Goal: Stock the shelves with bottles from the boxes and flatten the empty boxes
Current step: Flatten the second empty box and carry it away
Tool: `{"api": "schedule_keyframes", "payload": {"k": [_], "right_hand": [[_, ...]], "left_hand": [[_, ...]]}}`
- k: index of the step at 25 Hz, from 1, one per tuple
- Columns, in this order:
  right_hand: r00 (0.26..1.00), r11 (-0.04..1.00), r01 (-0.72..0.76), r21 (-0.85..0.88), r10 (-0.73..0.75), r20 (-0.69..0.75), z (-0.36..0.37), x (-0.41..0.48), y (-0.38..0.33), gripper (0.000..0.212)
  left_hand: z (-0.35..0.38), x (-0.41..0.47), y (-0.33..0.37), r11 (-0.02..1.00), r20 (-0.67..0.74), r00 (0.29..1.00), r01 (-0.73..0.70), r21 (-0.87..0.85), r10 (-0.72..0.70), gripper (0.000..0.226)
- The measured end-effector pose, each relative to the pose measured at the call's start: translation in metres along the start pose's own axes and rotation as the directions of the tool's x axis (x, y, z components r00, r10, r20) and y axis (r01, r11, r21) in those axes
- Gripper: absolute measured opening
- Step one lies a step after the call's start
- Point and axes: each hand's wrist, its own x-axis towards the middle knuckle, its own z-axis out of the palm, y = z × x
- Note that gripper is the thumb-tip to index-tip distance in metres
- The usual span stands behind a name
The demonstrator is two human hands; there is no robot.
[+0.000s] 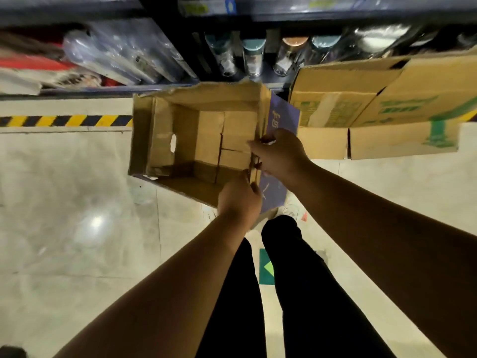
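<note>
Fingers of the right hand are curling over the top edge of the box, thumb lying inside and the rest wrapping the purple outer side, so they're clamping on the cardboard. The left hand is doing the same just below it, pinching the near corner of that same right wall, with its fingers closing round the edge. Both hands are sitting close together, nearly touching.

The box is empty, with its open top facing up toward the camera and its flaps sticking out. There's a handle hole showing in its left wall. It's hanging in front of the shelf, over the floor; can't tell if its bottom is touching the ground.

Right next to it, a second box with green print is lying with its flaps spreading open. Bottles with teal and orange caps are standing in a row on the shelf behind. Striped tape is running along the floor, and a green marker is peeking between the person's legs.
</note>
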Motion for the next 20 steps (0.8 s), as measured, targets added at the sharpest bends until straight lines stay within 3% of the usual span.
{"api": "schedule_keyframes", "payload": {"k": [2,4,6,7,8,9,10,11,12,13,14,15,17,19,20], "right_hand": [[0.999,0.985,-0.035,0.168,0.036,-0.001,-0.009,-0.013,-0.008,0.024],[0.999,0.997,-0.006,0.075,0.01,-0.05,-0.019,-0.024,-0.004,0.032],[0.985,0.997,0.006,-0.08,-0.02,-0.17,-0.027,-0.029,0.013,0.032],[0.975,0.995,-0.013,-0.095,-0.009,-0.223,-0.029,-0.031,0.024,0.039],[0.965,0.996,-0.056,-0.074,0.035,-0.258,-0.028,-0.032,0.033,0.05],[0.957,0.99,-0.115,-0.081,0.089,-0.276,-0.024,-0.03,0.042,0.061],[0.951,0.975,-0.18,-0.132,0.138,-0.276,-0.017,-0.029,0.047,0.07],[0.946,0.945,-0.235,-0.226,0.169,-0.276,-0.008,-0.027,0.05,0.078],[0.946,0.909,-0.259,-0.328,0.17,-0.277,0.003,-0.025,0.052,0.084],[0.947,0.878,-0.253,-0.405,0.139,-0.29,0.013,-0.026,0.049,0.087],[0.947,0.864,-0.23,-0.447,0.095,-0.305,0.024,-0.027,0.045,0.085],[0.95,0.86,-0.188,-0.474,0.037,-0.31,0.038,-0.031,0.039,0.078],[0.957,0.799,-0.071,-0.597,-0.115,-0.268,0.07,-0.036,0.028,0.061],[0.95,0.712,0.0,-0.702,-0.22,-0.223,0.103,-0.041,0.023,0.056],[0.942,0.685,0.012,-0.728,-0.252,-0.221,0.116,-0.042,0.023,0.055]], "left_hand": [[-0.018,-0.01,-0.001,0.996,-0.086,0.996,-0.002,-0.092,-0.006,0.021],[-0.043,-0.016,-0.009,0.942,-0.078,0.993,0.057,-0.33,-0.088,0.027],[-0.07,-0.023,-0.02,0.766,0.009,0.996,0.074,-0.638,-0.088,0.013],[-0.084,-0.025,-0.032,0.738,0.006,0.996,0.071,-0.671,-0.09,0.012],[-0.097,-0.029,-0.044,0.645,0.085,0.991,0.131,-0.753,-0.102,0.014],[-0.11,-0.036,-0.058,0.624,0.171,0.984,0.163,-0.764,-0.048,0.016],[-0.12,-0.04,-0.071,0.647,0.193,0.979,0.105,-0.755,0.067,0.02],[-0.124,-0.04,-0.087,0.607,0.11,0.974,-0.035,-0.794,0.2,0.028],[-0.128,-0.039,-0.101,0.568,0.093,0.98,-0.024,-0.823,0.176,0.03],[-0.13,-0.036,-0.115,0.675,0.035,0.999,0.019,-0.737,0.011,0.028],[-0.129,-0.028,-0.133,0.689,0.028,0.992,0.108,-0.717,-0.127,0.026],[-0.129,-0.025,-0.151,0.756,-0.101,0.962,0.131,-0.642,-0.253,0.026],[-0.132,-0.01,-0.186,0.793,-0.222,0.931,0.105,-0.601,-0.291,0.032],[-0.133,0.004,-0.218,0.836,-0.253,0.914,0.142,-0.531,-0.316,0.045],[-0.132,0.009,-0.23,0.901,-0.351,0.891,0.129,-0.415,-0.289,0.054]]}}
